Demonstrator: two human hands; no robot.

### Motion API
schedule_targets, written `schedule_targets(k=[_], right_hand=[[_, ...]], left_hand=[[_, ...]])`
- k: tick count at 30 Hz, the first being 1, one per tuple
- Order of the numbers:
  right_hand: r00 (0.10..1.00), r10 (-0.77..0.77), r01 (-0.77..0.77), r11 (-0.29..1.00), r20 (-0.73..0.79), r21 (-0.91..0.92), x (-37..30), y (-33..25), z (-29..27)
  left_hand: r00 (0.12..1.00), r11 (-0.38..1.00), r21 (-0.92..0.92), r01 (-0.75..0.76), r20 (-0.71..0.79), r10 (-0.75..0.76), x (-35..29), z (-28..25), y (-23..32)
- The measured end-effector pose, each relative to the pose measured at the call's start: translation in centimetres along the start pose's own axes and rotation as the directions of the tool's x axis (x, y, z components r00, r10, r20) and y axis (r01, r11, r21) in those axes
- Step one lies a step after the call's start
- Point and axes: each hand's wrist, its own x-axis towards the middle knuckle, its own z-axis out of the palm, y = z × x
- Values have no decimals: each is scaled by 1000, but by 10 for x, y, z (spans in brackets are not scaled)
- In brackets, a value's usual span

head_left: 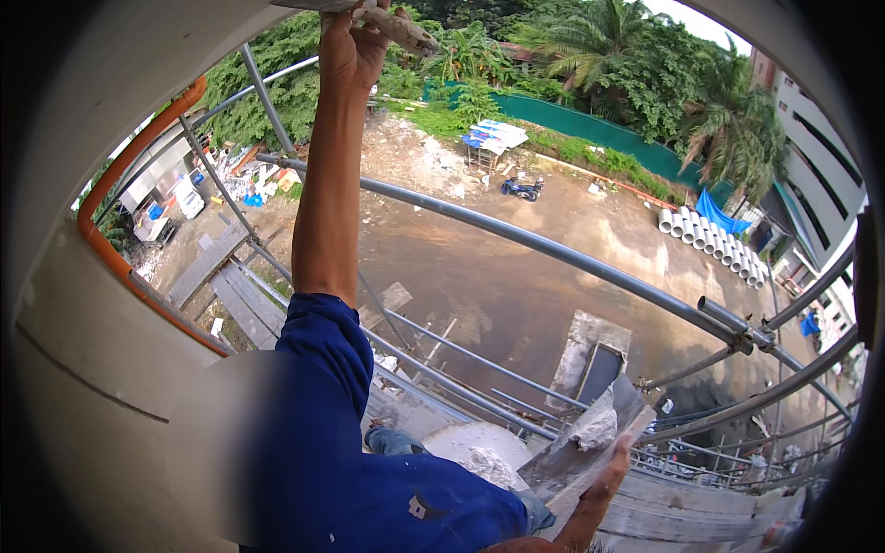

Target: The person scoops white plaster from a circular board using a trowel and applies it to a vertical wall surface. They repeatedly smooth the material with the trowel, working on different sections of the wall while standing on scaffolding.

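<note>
My left arm reaches straight up in a blue sleeve. At the top edge my left hand (353, 51) is closed around the mortar-crusted handle of a trowel (403, 30); its metal blade is mostly cut off by the frame, close to the pale plastered surface (184, 64). Low on the right, my right hand (604, 481) grips a flat mortar board (556, 465), held tilted. A lump of wet greyish-white mortar (595, 426) sits on it. Beneath the board, a round tub (450, 441) holds more pale mortar, partly hidden by my blue shirt.
Metal scaffold pipes (516, 232) cross in front of me, joined by a clamp (742, 341) at right. Planks (244, 300) lie left, beside an orange pipe (120, 263). Far below on the ground are a motorcycle (522, 190), concrete pipes (708, 241) and a green fence (590, 132).
</note>
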Motion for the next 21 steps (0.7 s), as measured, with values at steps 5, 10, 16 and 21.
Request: schedule_targets(k=[5, 10, 16, 21], right_hand=[[999, -7, 7, 1000, -41, 2, -8, 1, -7], [988, -67, 67, 998, -136, -9, -13, 0, -1], [976, -11, 23, 998, -216, 55, -26, 0, 19], [922, -65, 107, 990, -381, 89, -44, -6, 44]], left_hand=[[976, 988, -67, -141, -177, 128, 2, 58, -20], [933, 974, -158, -160, -346, 98, 2, 154, -68], [946, 943, -253, -216, -295, 137, 33, 257, -134], [933, 927, -357, -119, -359, -18, 45, 375, -159]])
